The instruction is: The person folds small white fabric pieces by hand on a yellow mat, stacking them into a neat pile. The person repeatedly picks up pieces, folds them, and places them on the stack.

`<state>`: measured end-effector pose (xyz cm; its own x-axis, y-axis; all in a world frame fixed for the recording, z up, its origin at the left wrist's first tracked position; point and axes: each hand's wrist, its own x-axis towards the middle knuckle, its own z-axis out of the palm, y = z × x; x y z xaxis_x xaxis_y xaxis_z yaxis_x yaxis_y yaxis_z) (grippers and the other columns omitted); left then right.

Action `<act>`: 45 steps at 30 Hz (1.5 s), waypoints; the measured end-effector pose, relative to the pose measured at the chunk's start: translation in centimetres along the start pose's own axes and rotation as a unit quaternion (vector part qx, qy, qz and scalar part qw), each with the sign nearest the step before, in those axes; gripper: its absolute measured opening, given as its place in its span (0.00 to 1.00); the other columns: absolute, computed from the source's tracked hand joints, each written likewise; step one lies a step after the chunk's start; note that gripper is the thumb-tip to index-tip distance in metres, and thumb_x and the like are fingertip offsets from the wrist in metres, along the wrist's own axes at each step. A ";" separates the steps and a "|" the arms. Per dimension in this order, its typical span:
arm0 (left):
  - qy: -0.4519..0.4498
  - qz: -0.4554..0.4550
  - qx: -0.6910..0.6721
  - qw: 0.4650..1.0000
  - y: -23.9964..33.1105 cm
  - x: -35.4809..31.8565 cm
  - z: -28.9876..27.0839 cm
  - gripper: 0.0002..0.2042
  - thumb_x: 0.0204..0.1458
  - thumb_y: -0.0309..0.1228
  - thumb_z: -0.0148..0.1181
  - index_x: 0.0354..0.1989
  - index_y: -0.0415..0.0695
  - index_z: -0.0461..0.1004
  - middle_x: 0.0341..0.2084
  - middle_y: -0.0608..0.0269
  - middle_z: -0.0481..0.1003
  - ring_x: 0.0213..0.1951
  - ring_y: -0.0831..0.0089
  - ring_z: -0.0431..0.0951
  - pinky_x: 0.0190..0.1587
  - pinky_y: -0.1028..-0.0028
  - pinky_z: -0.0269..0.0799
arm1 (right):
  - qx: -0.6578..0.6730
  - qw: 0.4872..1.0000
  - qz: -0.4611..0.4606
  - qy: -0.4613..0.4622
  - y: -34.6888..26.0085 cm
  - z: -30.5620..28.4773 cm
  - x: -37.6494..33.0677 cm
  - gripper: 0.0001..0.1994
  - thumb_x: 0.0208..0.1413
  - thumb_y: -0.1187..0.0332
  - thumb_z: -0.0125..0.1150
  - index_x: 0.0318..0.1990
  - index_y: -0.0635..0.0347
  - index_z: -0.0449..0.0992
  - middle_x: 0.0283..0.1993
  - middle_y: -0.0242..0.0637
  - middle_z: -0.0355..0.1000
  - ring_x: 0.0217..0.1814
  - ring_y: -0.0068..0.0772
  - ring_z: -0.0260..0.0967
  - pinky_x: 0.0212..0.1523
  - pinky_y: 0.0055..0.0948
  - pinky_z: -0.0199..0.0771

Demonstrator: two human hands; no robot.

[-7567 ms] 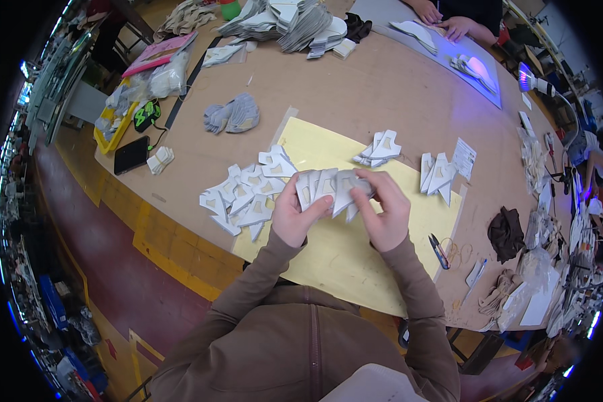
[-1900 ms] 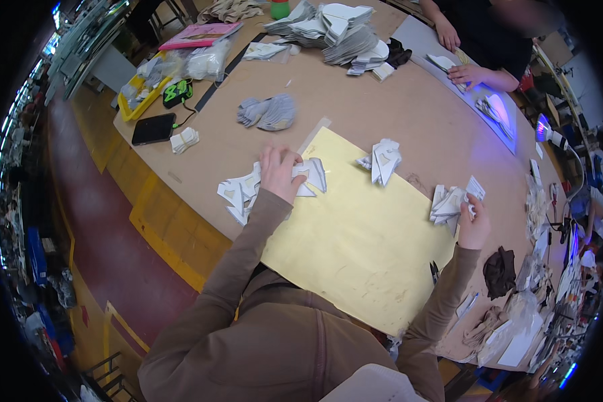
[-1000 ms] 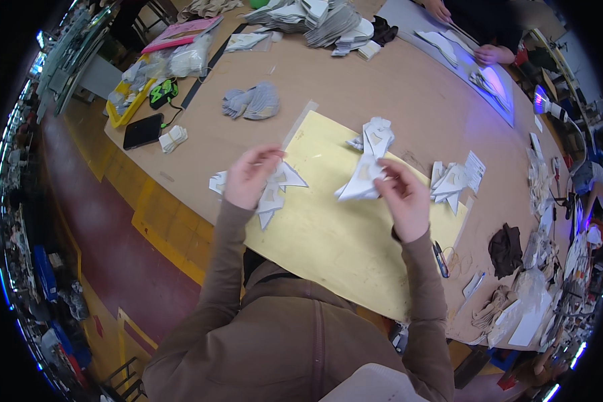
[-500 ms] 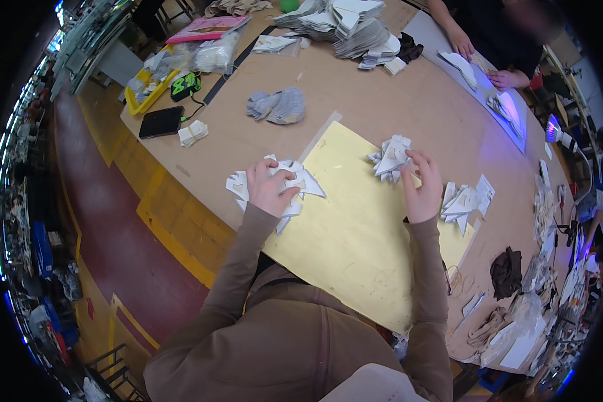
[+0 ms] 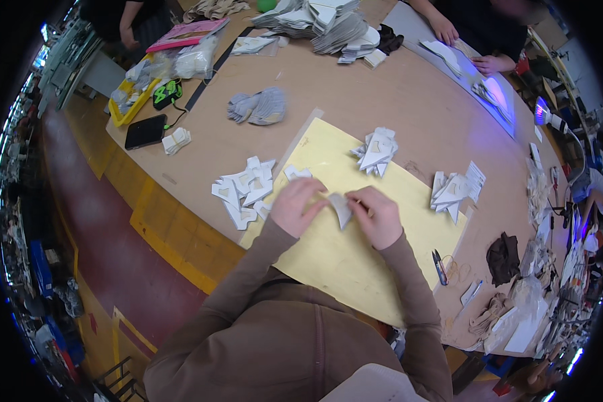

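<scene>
Over the yellow sheet (image 5: pixel 355 275) a small curved grey-white cut piece (image 5: pixel 340 211) is held between my hands. My right hand (image 5: pixel 378 218) pinches its right edge between thumb and fingers. Somewhat blurred, my left hand (image 5: pixel 296 208) meets its left edge with thumb and fingertip. Just beyond the left hand lies a white cut piece (image 5: pixel 297 173). A loose pile of white cut pieces (image 5: pixel 242 187) spreads left of that hand, partly on the sheet's edge. Stacked white pieces (image 5: pixel 376 151) sit past my right hand, and another stack (image 5: pixel 450 191) stands farther right.
A grey bundle (image 5: pixel 258 107), a black phone (image 5: pixel 146 132) and a yellow basket (image 5: pixel 127 100) lie to the far left. Snips (image 5: pixel 439 266) rest near the sheet's right edge. A co-worker's hands (image 5: pixel 492 63) work across the table beside a lit lamp (image 5: pixel 543 112).
My left hand has left the white pile and moved right. My right hand has come away from the far stack toward me. A small cut piece is now between them.
</scene>
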<state>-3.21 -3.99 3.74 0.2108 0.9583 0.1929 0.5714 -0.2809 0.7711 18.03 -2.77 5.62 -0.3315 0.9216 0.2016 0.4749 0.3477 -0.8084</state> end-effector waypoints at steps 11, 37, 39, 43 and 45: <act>0.077 -0.080 0.112 0.988 -2.9 0.3 -0.9 0.23 0.41 0.27 0.69 0.49 0.42 0.72 0.50 0.56 0.71 0.55 0.55 0.65 0.59 0.62 0.61 | 0.231 0.950 0.167 0.129 1.2 -3.3 0.1 0.15 0.59 0.77 0.56 0.54 0.70 0.71 0.40 0.33 0.68 0.31 0.18 0.67 0.33 0.18 0.70; 0.038 -0.109 -0.246 0.962 -0.1 0.4 -3.9 0.15 0.59 0.20 0.53 0.55 0.34 0.68 0.41 0.54 0.78 0.46 0.72 0.79 0.50 0.76 0.72 | 0.304 0.930 0.137 0.153 -0.7 -2.3 3.7 0.13 0.57 0.76 0.60 0.50 0.68 0.72 0.35 0.32 0.71 0.25 0.15 0.67 0.26 0.15 0.68; 0.071 -0.120 -0.222 0.965 -2.3 -0.5 -5.0 0.14 0.59 0.23 0.54 0.52 0.35 0.71 0.39 0.55 0.80 0.44 0.73 0.80 0.48 0.75 0.74 | 0.306 0.928 0.111 0.179 1.0 -3.3 5.8 0.15 0.57 0.76 0.59 0.52 0.66 0.71 0.35 0.32 0.70 0.25 0.15 0.67 0.26 0.16 0.68; 0.082 -0.190 -0.152 0.966 -3.9 -2.4 -7.5 0.12 0.59 0.25 0.56 0.50 0.36 0.73 0.38 0.59 0.78 0.41 0.76 0.78 0.43 0.77 0.72 | 0.089 0.976 0.145 0.138 5.2 -4.1 7.3 0.17 0.55 0.77 0.60 0.53 0.65 0.71 0.38 0.34 0.69 0.25 0.17 0.66 0.26 0.20 0.68; 0.034 -0.215 -0.081 0.973 -4.2 -3.4 -8.1 0.12 0.55 0.26 0.60 0.47 0.39 0.75 0.33 0.62 0.77 0.36 0.76 0.77 0.38 0.76 0.70 | -0.066 0.985 0.113 0.112 6.6 -3.8 6.8 0.18 0.55 0.77 0.60 0.54 0.64 0.72 0.38 0.34 0.69 0.25 0.16 0.65 0.27 0.20 0.67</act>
<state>-12.76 -5.63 4.79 -0.0758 0.9881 -0.1339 0.4624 0.1538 0.8732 22.01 6.45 3.70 -0.0229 0.9879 0.1536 0.6232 0.1342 -0.7704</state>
